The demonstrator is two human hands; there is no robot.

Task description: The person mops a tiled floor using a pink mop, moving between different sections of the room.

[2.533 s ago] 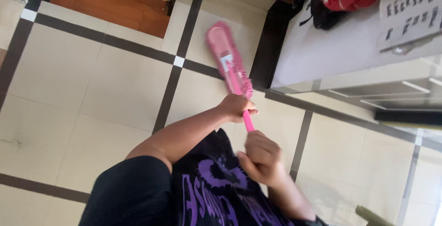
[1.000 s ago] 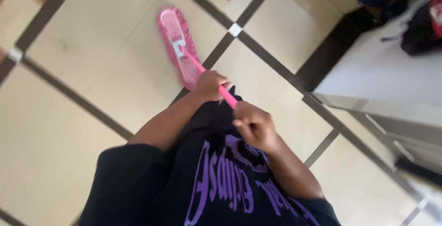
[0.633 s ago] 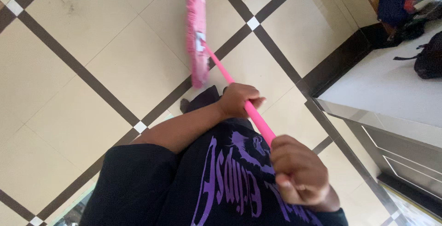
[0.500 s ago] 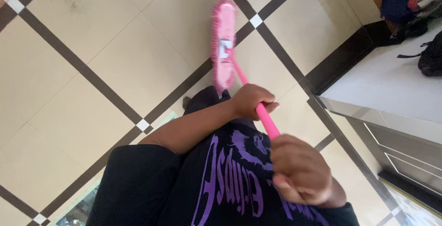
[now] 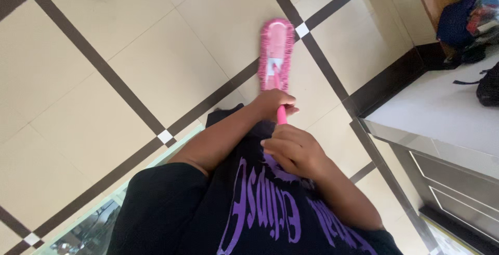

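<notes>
The person looks down along a black shirt with purple lettering (image 5: 249, 218) at a pink flat mop (image 5: 276, 52) lying head-down on the floor. The left hand (image 5: 274, 104) is closed in a fist around the pink handle (image 5: 281, 114), fingers curled tight over it just above where it meets the mop head. The right hand (image 5: 292, 150) sits lower on the handle, nearer the body — its fingers are folded in around the shaft, which is hidden inside the grip, so only a short stretch of pink shows between the two hands. The mop head rests flat on the cream tile floor (image 5: 130, 73), its far end just beside a small white inset square where dark brown border strips (image 5: 104, 68) cross. Off to the right stands a white counter with grey drawer fronts (image 5: 442, 125) — dark bags (image 5: 468, 21) sit on its far end, well apart from the mop.
</notes>
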